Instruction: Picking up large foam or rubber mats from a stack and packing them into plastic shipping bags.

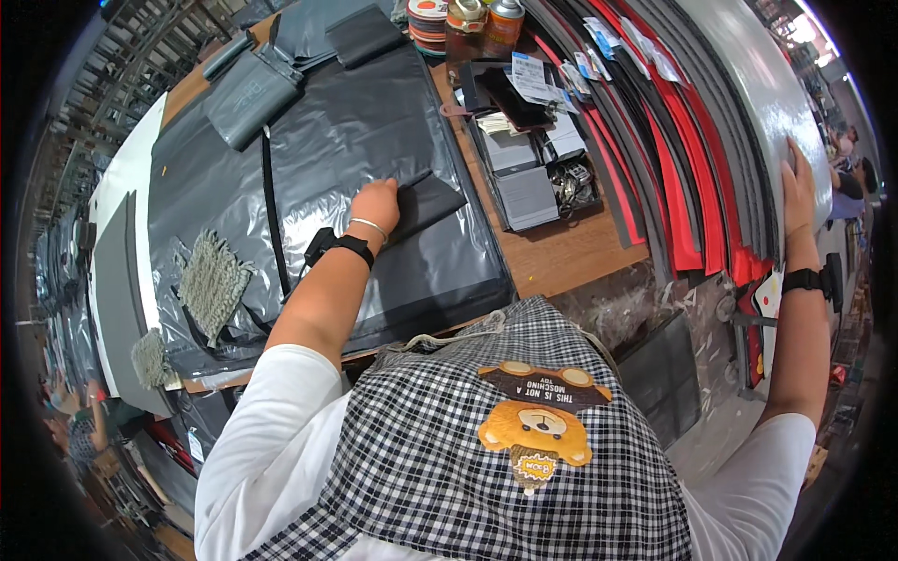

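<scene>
My left hand (377,206) is closed, its fingers around the end of a dark folded plastic piece (428,208). That piece lies on a large flat item wrapped in shiny black plastic (346,140), with a black strip running across it. At far right, my right hand (797,192) has its fingers stretched out along the edge of a glossy silver-grey sheet (762,75). This sheet lies beside a row of layered red, black and grey pieces (669,140) with white and blue tags. What lies under my right palm is hidden.
Grey plastic bags (253,98) and a shaggy grey cloth (213,285) lie on the wrapped item. An open black box (533,192) with small metal parts and a phone (514,101) stands on the wooden table (552,257). Behind it are tape rolls (427,23) and a can (505,21).
</scene>
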Motion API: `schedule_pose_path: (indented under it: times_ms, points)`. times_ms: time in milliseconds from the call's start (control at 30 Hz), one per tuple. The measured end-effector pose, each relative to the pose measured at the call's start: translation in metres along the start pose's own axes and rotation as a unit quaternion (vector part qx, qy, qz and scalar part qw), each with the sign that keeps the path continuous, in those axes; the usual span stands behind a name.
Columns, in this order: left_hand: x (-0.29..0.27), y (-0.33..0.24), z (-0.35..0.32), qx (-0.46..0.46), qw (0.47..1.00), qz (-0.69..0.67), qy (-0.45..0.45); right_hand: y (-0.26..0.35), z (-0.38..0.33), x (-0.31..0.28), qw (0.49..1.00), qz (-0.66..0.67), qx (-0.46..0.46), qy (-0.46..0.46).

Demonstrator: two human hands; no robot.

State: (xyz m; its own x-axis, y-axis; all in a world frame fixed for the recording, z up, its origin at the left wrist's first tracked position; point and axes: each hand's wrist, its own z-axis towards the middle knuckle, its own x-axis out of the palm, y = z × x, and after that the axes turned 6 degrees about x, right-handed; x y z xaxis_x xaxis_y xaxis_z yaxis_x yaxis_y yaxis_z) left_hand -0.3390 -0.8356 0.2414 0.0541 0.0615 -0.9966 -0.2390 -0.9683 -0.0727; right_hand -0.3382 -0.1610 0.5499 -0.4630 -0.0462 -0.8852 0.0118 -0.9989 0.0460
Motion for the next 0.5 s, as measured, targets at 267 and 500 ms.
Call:
schedule_pose_path:
  times_ms: [267, 500]
  points:
    - [0.015, -0.003, -0.005, -0.004, 0.998, 0.009, -0.062, 0.008, -0.003, -0.001, 1.000, 0.004, 0.023, -0.011]
    - [0.001, 0.003, -0.002, 0.052, 0.998, 0.005, -0.034, 0.006, -0.004, -0.003, 1.000, 0.002, 0.016, -0.017]
